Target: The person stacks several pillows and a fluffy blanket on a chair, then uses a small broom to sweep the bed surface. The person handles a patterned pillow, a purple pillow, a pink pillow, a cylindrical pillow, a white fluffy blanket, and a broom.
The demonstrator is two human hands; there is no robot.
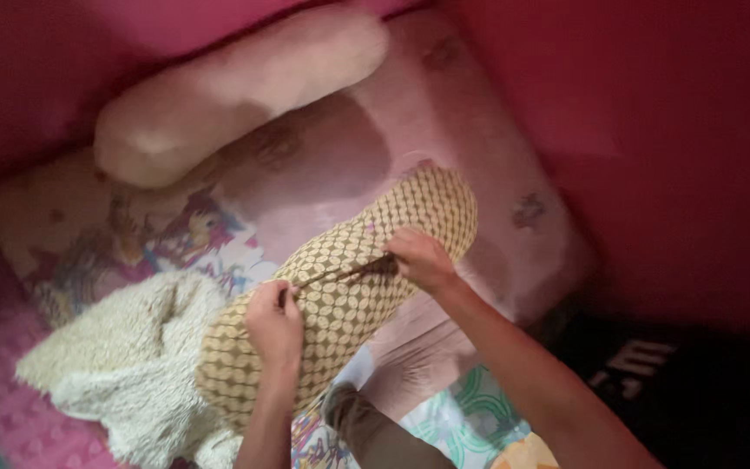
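A long bolster in a brown cover with a cream oval pattern [340, 287] lies diagonally on the pink mattress [444, 113]. A seam or zip line runs along its upper side. My left hand [275, 326] pinches the cover at the lower end of that line. My right hand [421, 259] grips the cover at the upper end of the same line, fingers closed on the fabric. Both forearms reach in from the bottom of the view.
A plain pale bolster [236, 87] lies at the back against the red wall. A fluffy cream blanket [123, 356] is bunched at the left. A cartoon-print sheet [175, 243] covers the bed. My knee in brown trousers [375, 434] is at the bottom.
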